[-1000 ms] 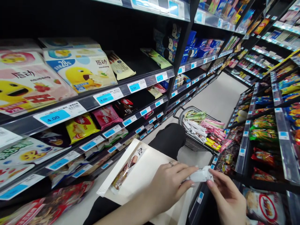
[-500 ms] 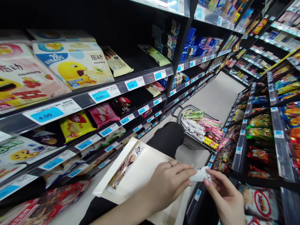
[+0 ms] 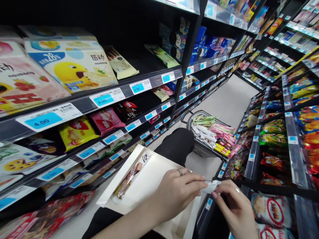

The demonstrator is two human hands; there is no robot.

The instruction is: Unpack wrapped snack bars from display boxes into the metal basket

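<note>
My left hand (image 3: pixel 178 189), with a ring on one finger, reaches over an open white cardboard box and pinches one end of a small white packet (image 3: pixel 208 187). The thumb and fingertips of my right hand (image 3: pixel 235 204) grip the packet's other end; its print is too small to read. The box (image 3: pixel 159 166) rests tilted on my lap. Along its far-left side lies a wrapped wafer bar (image 3: pixel 129 177) in clear and brown packaging. My forearm and left hand hide part of the box's inside.
A dark shopping basket (image 3: pixel 203 149) full of white, pink, green and yellow snack packs stands on the aisle floor beyond my knee (image 3: pixel 176 144). Shelves with boxed wafers (image 3: pixel 72 64) rise on the left. Bagged snacks (image 3: pixel 270 209) fill shelves close on the right.
Both hands still hold the white packet. My right hand has shifted slightly left and its fingers have curled more at the packet's end. The view has shifted slightly.
</note>
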